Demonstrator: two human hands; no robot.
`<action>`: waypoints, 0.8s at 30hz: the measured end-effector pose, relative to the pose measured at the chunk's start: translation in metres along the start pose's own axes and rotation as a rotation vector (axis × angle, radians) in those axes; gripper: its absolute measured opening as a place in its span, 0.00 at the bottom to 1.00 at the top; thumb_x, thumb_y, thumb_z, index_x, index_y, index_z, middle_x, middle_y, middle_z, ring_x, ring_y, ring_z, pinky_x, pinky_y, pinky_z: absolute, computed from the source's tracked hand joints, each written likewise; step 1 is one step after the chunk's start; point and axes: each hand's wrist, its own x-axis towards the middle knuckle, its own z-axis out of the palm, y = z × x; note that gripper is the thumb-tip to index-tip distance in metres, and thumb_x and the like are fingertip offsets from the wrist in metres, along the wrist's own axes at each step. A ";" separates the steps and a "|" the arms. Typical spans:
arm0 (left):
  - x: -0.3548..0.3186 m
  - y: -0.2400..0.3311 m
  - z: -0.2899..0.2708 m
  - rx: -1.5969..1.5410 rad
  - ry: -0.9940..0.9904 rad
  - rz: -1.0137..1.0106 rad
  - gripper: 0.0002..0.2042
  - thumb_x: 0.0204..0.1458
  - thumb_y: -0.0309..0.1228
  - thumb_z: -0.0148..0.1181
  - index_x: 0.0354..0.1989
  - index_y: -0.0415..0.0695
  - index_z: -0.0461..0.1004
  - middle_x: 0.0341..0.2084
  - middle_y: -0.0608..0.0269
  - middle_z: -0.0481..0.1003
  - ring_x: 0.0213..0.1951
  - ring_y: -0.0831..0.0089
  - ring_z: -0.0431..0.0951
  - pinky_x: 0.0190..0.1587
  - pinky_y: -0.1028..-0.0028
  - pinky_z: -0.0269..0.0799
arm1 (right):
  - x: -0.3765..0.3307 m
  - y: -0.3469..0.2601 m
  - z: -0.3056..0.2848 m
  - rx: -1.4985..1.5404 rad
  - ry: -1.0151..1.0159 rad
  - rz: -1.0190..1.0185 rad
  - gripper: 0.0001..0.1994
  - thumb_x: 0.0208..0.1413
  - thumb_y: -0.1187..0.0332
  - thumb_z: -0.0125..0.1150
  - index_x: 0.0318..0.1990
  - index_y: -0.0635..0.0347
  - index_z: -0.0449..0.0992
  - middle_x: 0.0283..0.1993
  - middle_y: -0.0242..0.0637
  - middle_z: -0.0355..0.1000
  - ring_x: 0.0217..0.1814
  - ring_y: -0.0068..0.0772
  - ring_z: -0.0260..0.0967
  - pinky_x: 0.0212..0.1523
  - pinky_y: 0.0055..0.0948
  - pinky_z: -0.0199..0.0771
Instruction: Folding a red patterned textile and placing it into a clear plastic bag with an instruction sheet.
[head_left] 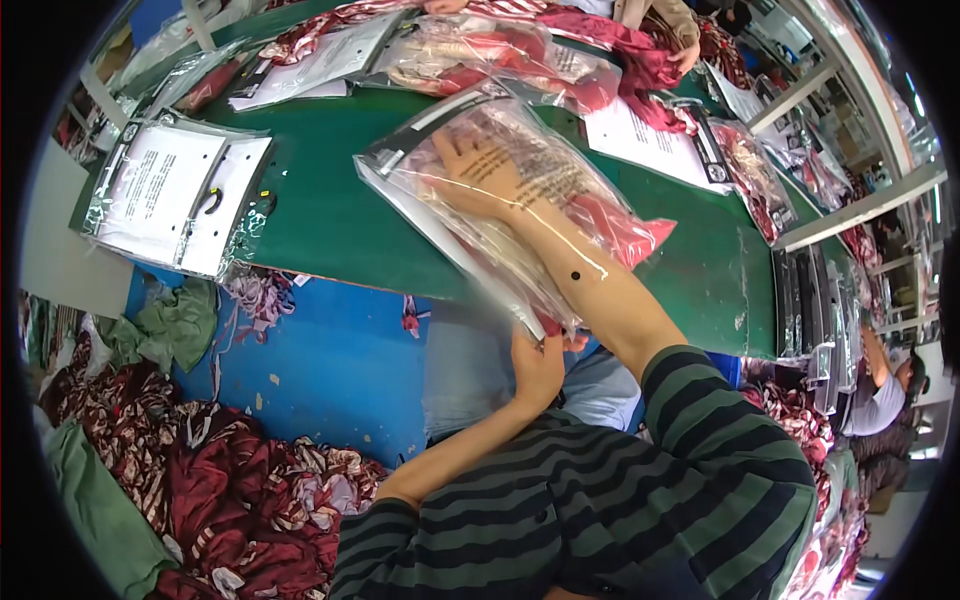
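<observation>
A clear plastic garment bag (pixel 400 165) with a dark header strip and printed text lies tilted across the green table's near edge. Folded pink-red fabric (pixel 615 228) and a white sheet or board show through it. My right hand (pixel 478 180) is inside, seen through the film, fingers stretched out and lying flat over the contents. The bag's mouth lies around my right forearm. Close to my body, my left hand (pixel 540 365) grips the bag's lower end, its fingers closed there. A bit of dark red cloth shows beside its fingertips.
White-backed bags (pixel 175 195) lie at the table's left. More packed bags (pixel 470 50) and red fabric (pixel 650 65) line its far side, near another person's hand (pixel 688 55). Dark hangers or bag edges (pixel 805 300) stack at right. Red patterned garments (pixel 250 490) heap at lower left.
</observation>
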 end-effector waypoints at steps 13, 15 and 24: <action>-0.016 0.049 -0.076 0.084 0.093 -0.055 0.17 0.65 0.22 0.37 0.62 0.39 0.53 0.39 0.46 0.76 0.33 0.58 0.83 0.39 0.72 0.80 | -0.229 0.067 -0.079 0.309 0.404 0.281 0.12 0.57 0.74 0.63 0.48 0.62 0.75 0.49 0.45 0.72 0.51 0.42 0.71 0.52 0.33 0.73; -0.026 0.051 -0.081 0.064 0.102 -0.084 0.17 0.65 0.22 0.37 0.62 0.40 0.54 0.37 0.46 0.76 0.36 0.57 0.83 0.40 0.73 0.79 | -0.237 0.085 -0.057 0.453 0.349 0.439 0.19 0.58 0.68 0.65 0.56 0.61 0.73 0.50 0.44 0.71 0.51 0.45 0.69 0.51 0.34 0.73; -0.047 0.015 -0.124 0.062 0.188 -0.172 0.17 0.66 0.26 0.45 0.62 0.39 0.55 0.41 0.47 0.76 0.39 0.55 0.83 0.42 0.71 0.79 | -0.194 0.078 -0.010 0.341 0.229 0.687 0.18 0.59 0.56 0.61 0.51 0.56 0.78 0.40 0.42 0.78 0.37 0.41 0.74 0.41 0.34 0.75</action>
